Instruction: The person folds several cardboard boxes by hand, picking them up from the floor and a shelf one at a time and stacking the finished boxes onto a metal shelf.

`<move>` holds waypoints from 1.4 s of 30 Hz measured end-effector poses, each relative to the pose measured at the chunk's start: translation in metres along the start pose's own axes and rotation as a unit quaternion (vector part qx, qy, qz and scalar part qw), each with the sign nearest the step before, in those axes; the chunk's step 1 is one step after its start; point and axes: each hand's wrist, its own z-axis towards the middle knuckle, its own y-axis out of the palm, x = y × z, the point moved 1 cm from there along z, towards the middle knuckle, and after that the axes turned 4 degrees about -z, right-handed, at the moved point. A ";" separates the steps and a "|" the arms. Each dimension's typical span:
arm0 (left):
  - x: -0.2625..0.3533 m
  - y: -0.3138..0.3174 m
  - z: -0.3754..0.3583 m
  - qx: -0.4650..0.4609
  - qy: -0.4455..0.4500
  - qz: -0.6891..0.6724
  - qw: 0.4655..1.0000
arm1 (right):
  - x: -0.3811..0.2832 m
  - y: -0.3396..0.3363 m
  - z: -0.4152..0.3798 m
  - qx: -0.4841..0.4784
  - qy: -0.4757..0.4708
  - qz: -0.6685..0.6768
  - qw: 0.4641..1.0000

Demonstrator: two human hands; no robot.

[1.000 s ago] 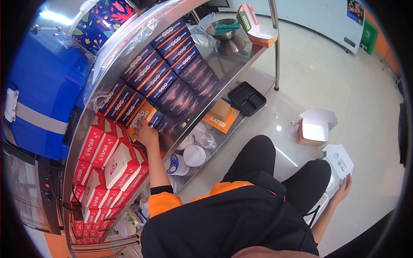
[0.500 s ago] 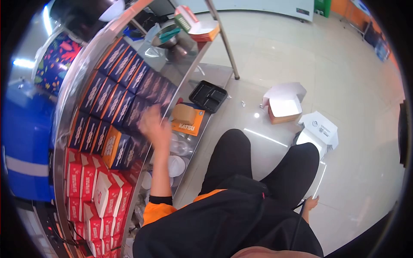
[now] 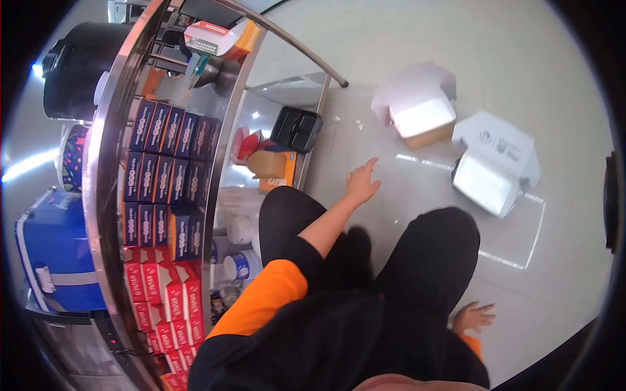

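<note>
My left hand [image 3: 362, 182] is stretched out over the tiled floor, fingers apart, holding nothing. It points toward an open white food box [image 3: 417, 107] lying on the floor. A second open white box [image 3: 495, 163] lies to its right. My right hand [image 3: 475, 317] hangs low by my right leg, fingers spread, empty. On the steel shelf to my left stand rows of dark blue boxes [image 3: 163, 156] and red boxes [image 3: 166, 293].
A black compartment tray [image 3: 297, 128] and a brown box on an orange sheet [image 3: 270, 164] sit on the lower shelf. Paper cups [image 3: 241, 266] lie below the shelf edge. A blue cooler [image 3: 55, 254] stands far left. A shelf leg [image 3: 319, 104] meets the floor.
My left hand has left the blue and orange boxes on the shelf and swung right, out over the floor toward the white boxes. My view turned right; my right hand dropped from the white box.
</note>
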 end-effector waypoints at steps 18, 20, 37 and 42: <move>-0.007 -0.055 -0.087 0.278 0.097 -0.007 0.956 | 0.015 0.075 -0.003 0.215 -0.006 0.072 0.974; -0.027 -0.070 -0.111 0.294 0.100 -0.002 0.951 | 0.010 0.099 0.013 0.253 -0.021 0.128 0.959; -0.289 -0.054 -0.186 0.493 0.004 -0.321 0.808 | -0.095 0.009 0.182 -0.026 -0.066 0.298 0.952; -0.255 -0.020 -0.208 0.407 -0.004 -0.271 0.873 | -0.242 -0.143 0.183 -0.195 0.007 0.543 0.817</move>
